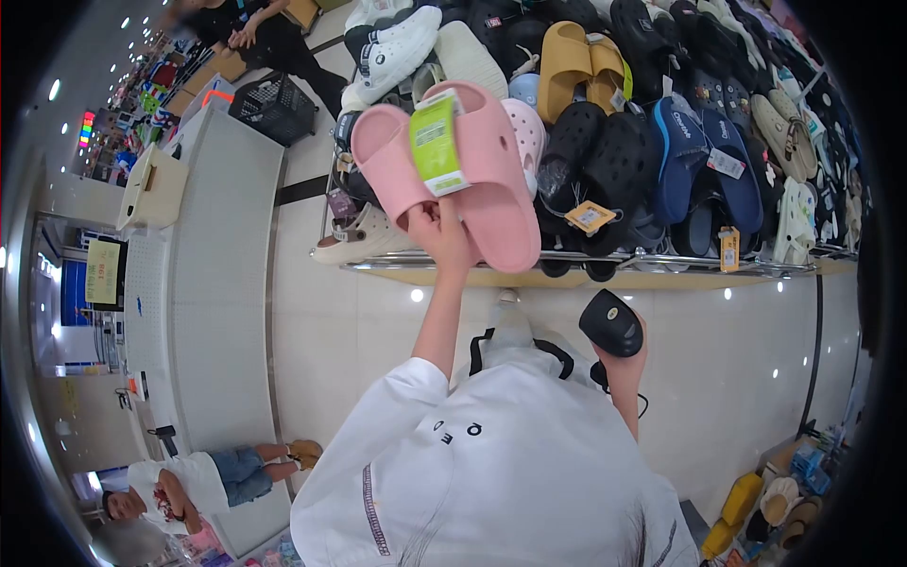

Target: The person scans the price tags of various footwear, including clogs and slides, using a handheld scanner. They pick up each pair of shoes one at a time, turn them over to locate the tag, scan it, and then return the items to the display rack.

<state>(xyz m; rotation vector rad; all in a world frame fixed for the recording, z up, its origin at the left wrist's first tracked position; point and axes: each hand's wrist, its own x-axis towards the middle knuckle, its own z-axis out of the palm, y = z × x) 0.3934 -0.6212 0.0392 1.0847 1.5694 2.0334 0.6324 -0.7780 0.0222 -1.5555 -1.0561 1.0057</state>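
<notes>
- L hand (442, 231): fingers clamped on pair of pink slides (491, 189); green tag (436, 142) print unreadable.
- R hand (631, 357): wrapped round black barcode scanner (610, 323), fingers mostly hidden.

Single head view, fisheye, looking steeply down, shoe rack (586, 267) close ahead

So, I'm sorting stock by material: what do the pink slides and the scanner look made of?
The pink slides look like moulded foam or soft rubber with a matte finish: thick, smooth, strap and sole seemingly one piece. The scanner looks like hard black plastic, slightly glossy: a faint light reflection sits on its rounded top.
</notes>
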